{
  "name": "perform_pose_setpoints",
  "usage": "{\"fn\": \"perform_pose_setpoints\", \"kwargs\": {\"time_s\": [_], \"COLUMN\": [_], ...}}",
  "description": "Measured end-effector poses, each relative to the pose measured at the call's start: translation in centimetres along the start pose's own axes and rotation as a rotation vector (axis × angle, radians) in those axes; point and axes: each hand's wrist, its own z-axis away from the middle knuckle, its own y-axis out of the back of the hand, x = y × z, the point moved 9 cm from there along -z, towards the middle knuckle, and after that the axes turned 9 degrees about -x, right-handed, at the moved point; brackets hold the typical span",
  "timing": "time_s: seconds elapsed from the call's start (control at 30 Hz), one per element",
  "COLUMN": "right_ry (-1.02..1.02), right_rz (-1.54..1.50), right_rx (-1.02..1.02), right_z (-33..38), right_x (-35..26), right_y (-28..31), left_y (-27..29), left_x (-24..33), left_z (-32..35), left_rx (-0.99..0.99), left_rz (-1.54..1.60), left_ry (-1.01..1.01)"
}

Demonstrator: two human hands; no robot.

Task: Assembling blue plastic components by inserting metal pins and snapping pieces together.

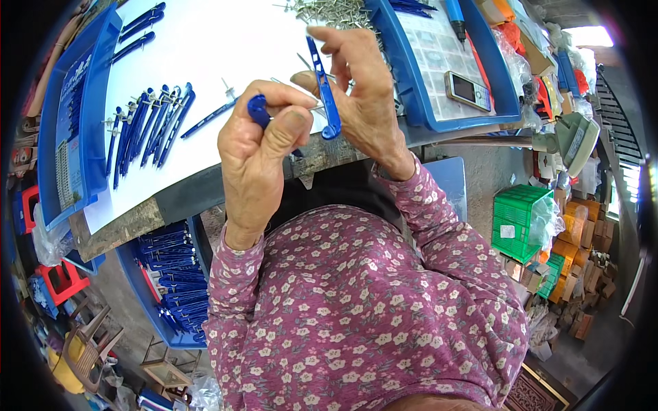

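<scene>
Right hand [363,89] pinches a blue plastic arm [322,85], thumb and forefinger closed on it around mid-length; long axis runs near-vertical in view, top end tilted slightly toward the far edge of the worktop, round eyelet end hanging at the bottom. Left hand [264,140] is closed on a second blue piece [258,109], only its rounded end showing above the thumb, with a thin metal pin sticking out toward the right hand. The two rounded ends sit just beside each other, left piece to the left of and slightly above the eyelet, apart by a small gap; both hands held above the near edge of the worktop, not resting on it. Left hand is nearer the body, right hand further out. White worktop [226,41]: a row of finished blue arms [147,123] lying side by side to the left, long axes pointing away from the person, one stray one near the left hand. Pile of small metal pins [329,12] at the far edge. Blue tray [411,89] to the right holding a mobile phone [467,90]; another blue tray on the left edge. Below the worktop, a blue bin of more blue parts [175,281]. Floor to the right: green crate [517,219], stacked cardboard boxes, general clutter.
</scene>
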Motion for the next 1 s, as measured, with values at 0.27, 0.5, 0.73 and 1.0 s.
{"fn": "perform_pose_setpoints", "kwargs": {"time_s": [0.27, 0.5, 0.73, 1.0], "right_ry": [-0.448, -0.559, -0.495, -0.328], "right_rz": [-1.102, -1.243, -1.296, -0.735], "right_rx": [-0.428, -0.611, -0.647, -0.466], "right_z": [1.3, 2.6, 2.9, 1.2], "right_x": [4.6, 3.4, 2.3, 2.9], "right_y": [-5.8, -7.6, -8.4, -6.2], "left_y": [1.2, 3.4, 5.0, 4.2], "left_x": [-2.2, -1.7, -1.4, -2.0], "left_z": [0.5, 0.2, -0.3, -0.4], "left_rx": [0.041, 0.201, 0.289, 0.181], "left_rz": [-0.104, -0.351, -0.239, 0.180], "left_ry": [0.160, 0.126, 0.080, 0.120]}}
